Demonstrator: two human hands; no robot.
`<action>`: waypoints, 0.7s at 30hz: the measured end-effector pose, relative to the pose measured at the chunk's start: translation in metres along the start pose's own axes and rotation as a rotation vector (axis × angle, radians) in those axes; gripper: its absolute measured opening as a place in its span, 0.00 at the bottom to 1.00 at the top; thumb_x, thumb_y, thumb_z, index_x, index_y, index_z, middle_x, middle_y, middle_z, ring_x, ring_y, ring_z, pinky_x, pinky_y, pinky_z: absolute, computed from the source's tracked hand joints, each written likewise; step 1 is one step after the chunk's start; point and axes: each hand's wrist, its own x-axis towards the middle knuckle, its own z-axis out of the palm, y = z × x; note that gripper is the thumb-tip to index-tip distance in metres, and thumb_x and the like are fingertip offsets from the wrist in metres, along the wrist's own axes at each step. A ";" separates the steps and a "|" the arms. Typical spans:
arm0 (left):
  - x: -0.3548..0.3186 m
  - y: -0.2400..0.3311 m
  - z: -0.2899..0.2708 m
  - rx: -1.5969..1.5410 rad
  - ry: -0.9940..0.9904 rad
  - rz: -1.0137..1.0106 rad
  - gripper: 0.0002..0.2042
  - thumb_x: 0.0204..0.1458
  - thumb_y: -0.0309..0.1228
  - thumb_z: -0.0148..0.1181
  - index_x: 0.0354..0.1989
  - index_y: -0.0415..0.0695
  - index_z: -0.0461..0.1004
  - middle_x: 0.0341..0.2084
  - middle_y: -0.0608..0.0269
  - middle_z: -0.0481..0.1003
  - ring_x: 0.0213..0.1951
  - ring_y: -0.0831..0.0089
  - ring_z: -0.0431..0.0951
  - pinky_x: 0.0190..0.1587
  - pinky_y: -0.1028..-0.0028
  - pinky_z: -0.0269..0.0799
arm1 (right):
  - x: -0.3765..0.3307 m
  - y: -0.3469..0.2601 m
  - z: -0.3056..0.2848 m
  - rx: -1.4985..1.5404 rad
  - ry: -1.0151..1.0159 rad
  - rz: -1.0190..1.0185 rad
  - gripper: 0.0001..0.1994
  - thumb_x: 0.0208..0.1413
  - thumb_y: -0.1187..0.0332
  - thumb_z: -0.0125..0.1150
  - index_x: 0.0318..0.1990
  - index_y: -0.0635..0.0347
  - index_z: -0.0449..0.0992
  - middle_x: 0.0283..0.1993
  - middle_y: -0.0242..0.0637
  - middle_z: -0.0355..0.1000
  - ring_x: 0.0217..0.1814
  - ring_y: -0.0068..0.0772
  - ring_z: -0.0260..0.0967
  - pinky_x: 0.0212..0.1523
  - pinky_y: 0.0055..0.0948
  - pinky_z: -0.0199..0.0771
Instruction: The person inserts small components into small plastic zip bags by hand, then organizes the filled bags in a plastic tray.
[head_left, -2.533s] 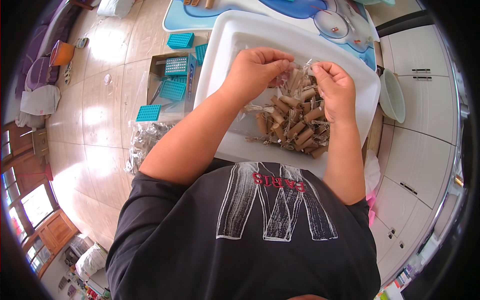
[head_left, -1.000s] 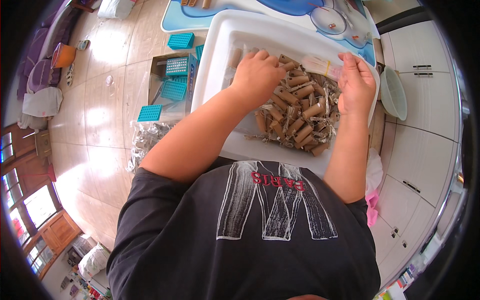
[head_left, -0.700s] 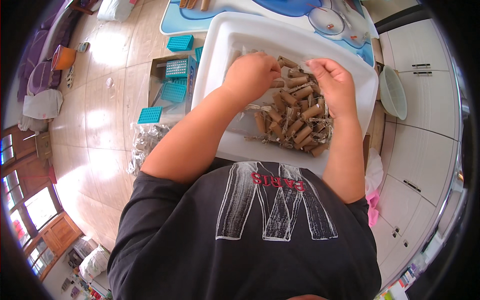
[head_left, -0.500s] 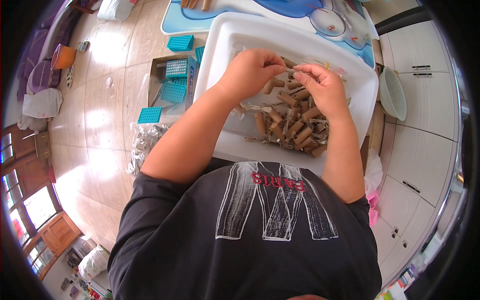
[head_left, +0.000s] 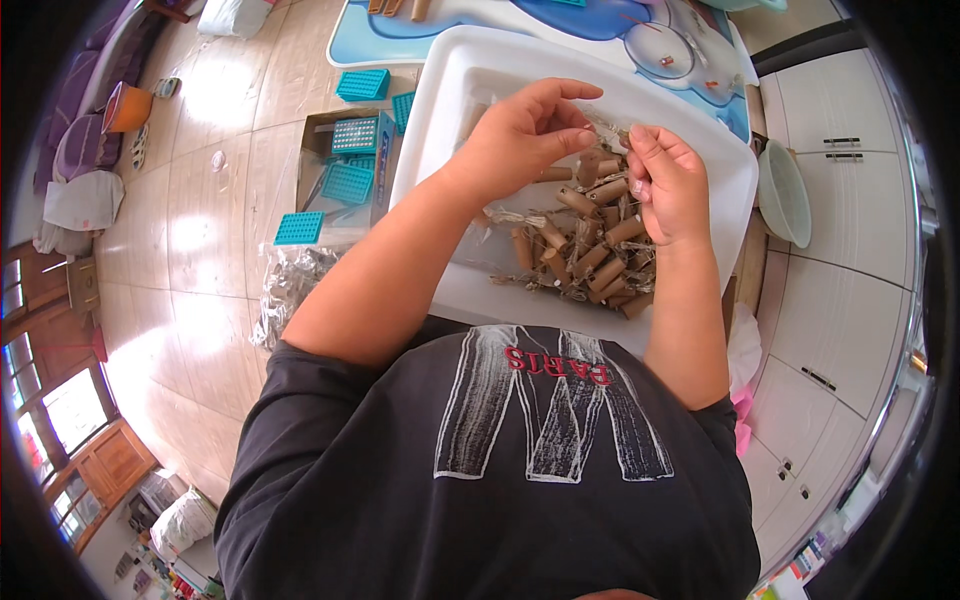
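Two bare hands hang over a white tray [head_left: 450,90] in the head view, meeting above a heap of small brown tubes [head_left: 590,250] with thin wires trailing off them. The left hand [head_left: 520,135] has its fingers [head_left: 560,92] curled, thumb and forefinger tips drawn close together as if pinching something thin; what sits between them is too small to make out. The right hand [head_left: 668,185] stands just beside it, fingers [head_left: 645,140] bent inward and nearly closed, its tips touching or almost touching a tube at the top of the heap; I cannot tell whether it really grips one. Most tubes lie below and between both sets of fingertips, toward the person's body.

Left of the left fingers, well apart on the tiled floor, sit teal perforated blocks [head_left: 345,180] in an open cardboard box [head_left: 315,150], and a crumpled clear bag [head_left: 290,290]. Right of the right fingers, a pale green bowl [head_left: 785,195] rests beside the tray.
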 end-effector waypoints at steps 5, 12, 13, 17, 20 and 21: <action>-0.002 0.004 -0.006 0.193 -0.023 0.185 0.15 0.48 0.20 0.56 0.46 0.42 0.71 0.29 0.70 0.69 0.35 0.82 0.71 0.39 0.83 0.68 | 0.003 0.002 -0.004 0.007 -0.033 0.011 0.08 0.51 0.65 0.58 0.28 0.60 0.71 0.16 0.24 0.60 0.15 0.12 0.50 0.15 0.12 0.48; 0.001 0.003 -0.010 0.344 -0.007 0.060 0.10 0.49 0.24 0.56 0.41 0.38 0.72 0.32 0.67 0.72 0.33 0.82 0.71 0.38 0.82 0.68 | 0.000 -0.001 -0.002 -0.027 -0.073 0.054 0.08 0.51 0.66 0.58 0.27 0.60 0.70 0.16 0.24 0.59 0.14 0.12 0.50 0.14 0.12 0.47; 0.001 0.004 -0.010 0.351 -0.007 0.035 0.11 0.49 0.25 0.56 0.41 0.38 0.71 0.33 0.66 0.72 0.34 0.81 0.71 0.38 0.82 0.69 | -0.001 -0.001 -0.002 -0.028 -0.072 0.054 0.08 0.51 0.66 0.58 0.27 0.60 0.70 0.16 0.24 0.59 0.14 0.12 0.50 0.14 0.12 0.47; 0.003 -0.008 -0.006 0.146 0.044 0.112 0.12 0.46 0.28 0.61 0.38 0.39 0.71 0.30 0.64 0.75 0.28 0.80 0.72 0.33 0.79 0.69 | -0.001 0.001 -0.002 0.093 -0.106 0.064 0.08 0.51 0.67 0.58 0.28 0.61 0.70 0.17 0.25 0.60 0.14 0.13 0.50 0.14 0.11 0.48; 0.005 -0.019 0.002 0.207 0.060 0.322 0.13 0.45 0.28 0.61 0.39 0.37 0.69 0.32 0.63 0.73 0.34 0.77 0.73 0.39 0.77 0.70 | -0.002 -0.004 -0.003 0.196 -0.144 0.081 0.08 0.52 0.67 0.57 0.29 0.61 0.70 0.18 0.26 0.61 0.14 0.13 0.51 0.14 0.11 0.49; 0.006 -0.023 0.003 0.207 0.060 0.323 0.13 0.45 0.28 0.61 0.39 0.37 0.69 0.32 0.63 0.73 0.34 0.77 0.73 0.39 0.77 0.70 | -0.002 -0.006 -0.004 0.235 -0.168 0.095 0.08 0.53 0.66 0.56 0.30 0.61 0.70 0.18 0.27 0.61 0.14 0.14 0.51 0.14 0.11 0.49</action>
